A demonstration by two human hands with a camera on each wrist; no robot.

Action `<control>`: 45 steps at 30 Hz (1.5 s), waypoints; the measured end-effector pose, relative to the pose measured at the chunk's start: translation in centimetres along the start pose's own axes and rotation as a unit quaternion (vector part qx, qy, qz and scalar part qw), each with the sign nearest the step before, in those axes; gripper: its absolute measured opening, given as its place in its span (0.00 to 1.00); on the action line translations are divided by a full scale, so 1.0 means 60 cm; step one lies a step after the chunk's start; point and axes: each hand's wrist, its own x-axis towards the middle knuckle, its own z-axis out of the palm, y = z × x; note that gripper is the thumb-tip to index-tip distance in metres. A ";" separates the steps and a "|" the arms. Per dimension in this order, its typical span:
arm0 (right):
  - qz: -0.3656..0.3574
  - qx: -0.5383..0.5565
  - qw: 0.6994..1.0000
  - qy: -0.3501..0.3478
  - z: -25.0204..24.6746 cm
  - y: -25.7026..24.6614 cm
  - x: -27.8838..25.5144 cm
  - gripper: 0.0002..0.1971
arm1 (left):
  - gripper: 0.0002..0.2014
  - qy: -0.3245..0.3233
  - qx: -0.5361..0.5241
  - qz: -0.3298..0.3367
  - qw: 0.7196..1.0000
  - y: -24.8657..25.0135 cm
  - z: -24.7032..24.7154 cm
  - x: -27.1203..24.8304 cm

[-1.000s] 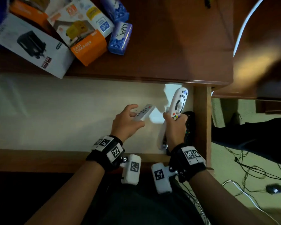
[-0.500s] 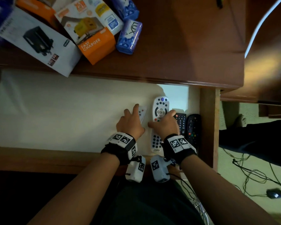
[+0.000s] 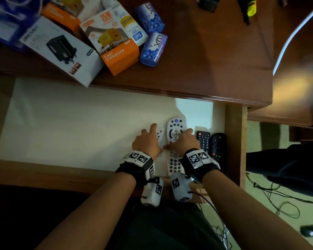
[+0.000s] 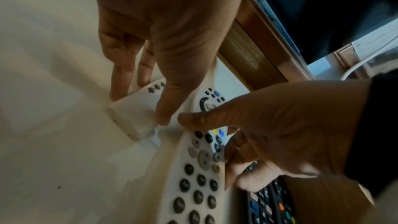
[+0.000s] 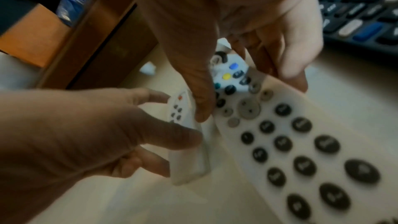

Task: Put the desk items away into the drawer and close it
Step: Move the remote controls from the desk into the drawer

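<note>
The drawer (image 3: 61, 175) is pulled out and lined in white. In its right part my left hand (image 3: 148, 141) pinches a small white remote (image 3: 160, 135) between thumb and fingers, and the remote lies flat on the lining. Right beside it lies a large white remote (image 3: 173, 165); my right hand (image 3: 183, 141) grips its middle, thumb on the left edge, fingers curled at the right edge. The left wrist view shows the small remote (image 4: 133, 113) touching the large remote (image 4: 193, 176). In the right wrist view the large remote (image 5: 301, 142) fills the foreground.
Two black remotes (image 3: 203, 139) (image 3: 218, 146) lie against the drawer's right wall (image 3: 233, 141). On the desk top sit a white charger box (image 3: 61, 49), an orange fast-charger box (image 3: 117, 51) and two blue packets (image 3: 153, 49). Cables trail on the floor at right.
One second ago both remotes were held tilted above the lining. Both hands have lowered them, and they now lie flat side by side; since half a second ago little has moved.
</note>
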 end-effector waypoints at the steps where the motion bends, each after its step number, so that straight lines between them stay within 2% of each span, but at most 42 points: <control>1: -0.008 0.000 1.000 0.004 -0.005 0.002 -0.003 0.43 | 0.42 0.004 -0.004 0.002 1.000 -0.001 0.001 -0.002; 4: -0.065 -0.036 0.996 0.058 -0.020 0.005 -0.010 0.43 | 0.39 0.013 -0.011 0.016 1.000 -0.003 0.005 -0.006; 6: -0.128 -0.089 0.985 0.079 -0.029 0.002 -0.008 0.48 | 0.37 0.015 -0.015 0.029 0.999 -0.002 0.010 -0.008; 8: -0.174 -0.143 0.972 0.067 -0.034 0.001 -0.002 0.52 | 0.35 0.015 -0.018 0.044 0.999 0.002 0.014 -0.010; 13: -0.210 -0.224 0.951 0.042 -0.035 0.012 0.011 0.46 | 0.34 0.009 0.005 0.065 0.998 0.012 0.023 -0.013; 15: -0.214 -0.252 0.942 0.057 -0.042 0.019 0.013 0.45 | 0.32 0.001 0.006 0.073 0.997 0.016 0.024 -0.013; 20: -0.191 -0.259 0.942 0.094 -0.059 0.044 0.023 0.43 | 0.27 -0.021 0.030 0.099 0.994 0.036 0.029 -0.011; 25: -0.184 -0.276 0.938 0.103 -0.067 0.060 0.031 0.44 | 0.25 -0.045 0.051 0.113 0.991 0.051 0.036 -0.013; 30: -0.198 -0.268 0.939 0.088 -0.069 0.061 0.030 0.45 | 0.24 -0.045 0.053 0.094 0.993 0.052 0.035 -0.009; 38: -0.225 -0.266 0.934 0.080 -0.073 0.065 0.034 0.46 | 0.25 -0.082 0.046 0.052 0.994 0.054 0.030 -0.012; 45: -0.227 -0.264 0.936 0.055 -0.082 0.069 0.034 0.54 | 0.27 -0.094 0.039 0.039 0.994 0.060 0.020 -0.016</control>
